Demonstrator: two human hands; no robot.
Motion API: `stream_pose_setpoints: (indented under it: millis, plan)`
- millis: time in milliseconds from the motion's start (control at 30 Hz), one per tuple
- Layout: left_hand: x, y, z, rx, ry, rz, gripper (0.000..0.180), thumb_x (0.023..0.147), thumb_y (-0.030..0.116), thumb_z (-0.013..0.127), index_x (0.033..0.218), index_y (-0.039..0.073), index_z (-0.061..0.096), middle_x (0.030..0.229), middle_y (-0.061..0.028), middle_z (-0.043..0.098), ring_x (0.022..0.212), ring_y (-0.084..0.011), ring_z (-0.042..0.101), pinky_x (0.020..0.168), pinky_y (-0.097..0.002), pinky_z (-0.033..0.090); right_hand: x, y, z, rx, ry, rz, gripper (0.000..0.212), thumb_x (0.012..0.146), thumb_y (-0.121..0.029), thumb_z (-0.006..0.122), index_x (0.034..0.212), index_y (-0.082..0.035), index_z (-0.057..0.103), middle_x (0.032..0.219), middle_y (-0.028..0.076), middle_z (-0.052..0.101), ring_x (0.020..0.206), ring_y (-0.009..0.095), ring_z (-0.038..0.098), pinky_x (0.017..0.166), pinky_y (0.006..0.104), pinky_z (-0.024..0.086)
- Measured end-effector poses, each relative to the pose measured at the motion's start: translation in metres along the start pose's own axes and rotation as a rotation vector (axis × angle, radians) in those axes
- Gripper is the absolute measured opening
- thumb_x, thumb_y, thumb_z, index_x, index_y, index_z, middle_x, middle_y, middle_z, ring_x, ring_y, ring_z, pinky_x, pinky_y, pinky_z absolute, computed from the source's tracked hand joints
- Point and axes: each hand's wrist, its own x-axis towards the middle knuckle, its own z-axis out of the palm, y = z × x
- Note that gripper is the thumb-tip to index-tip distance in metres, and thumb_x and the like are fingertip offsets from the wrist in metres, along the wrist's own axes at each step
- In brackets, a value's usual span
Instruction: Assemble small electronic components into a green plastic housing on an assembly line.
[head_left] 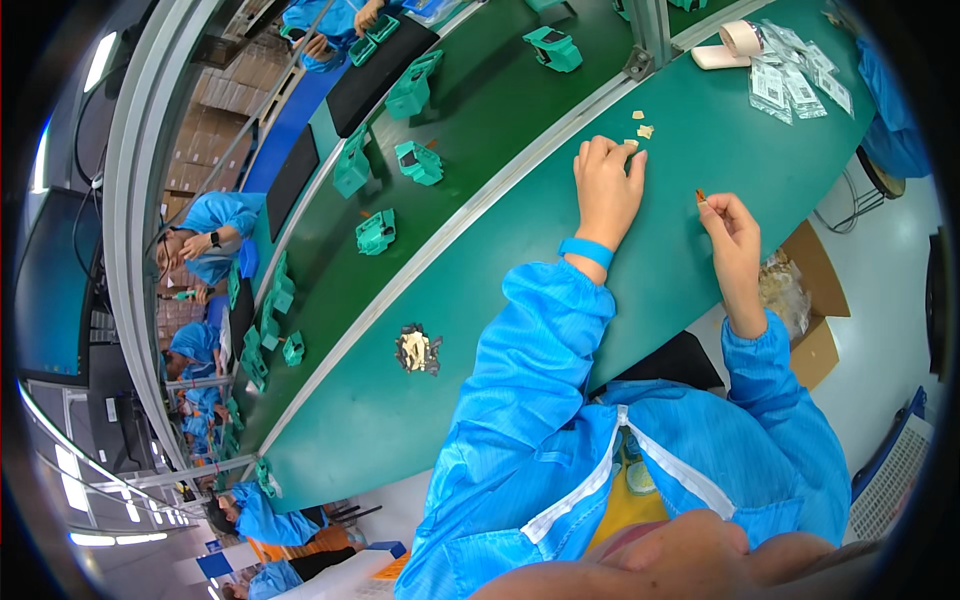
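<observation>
My left hand (608, 195), with a blue wristband, reaches over the green table (520, 300). Its thumb and index fingertips close around a small cream piece (631, 143). More small cream pieces (645, 131) lie just beyond those fingertips. To the right, my right hand (735, 245) is raised near the table's edge, pinching a small orange-brown strip (700, 196) between thumb and index finger. What the strip belongs to is too small to tell. Left of my left arm, a little pile of cream and dark pieces (416, 350) rests on the table.
Clear plastic packets (785, 85) and a pale roll of tape (738, 40) lie at the far right. Beyond a metal rail, green holders (376, 232) stand on a darker green belt. An open cardboard box (822, 280) stands right of the table. Co-workers in blue sit at left.
</observation>
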Motion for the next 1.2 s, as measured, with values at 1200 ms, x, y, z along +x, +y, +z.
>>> stream_pose_setpoints:
  millis: [1200]
  plan:
    - [-0.052,-0.058,-0.125,-1.09,-0.009,-0.882,0.017,0.097,0.017,0.065,0.101,0.001,0.069,0.091,-0.0053,0.069,0.079,-0.0115,0.062,0.072,-0.0253,0.05,0.065,-0.02,0.143,-0.253,-0.763,-0.108,0.012,0.091,-0.01,0.068,0.096,0.001,0.063,0.087,0.004,0.06,0.078,0.011,0.058,0.07,0.0263,0.048]
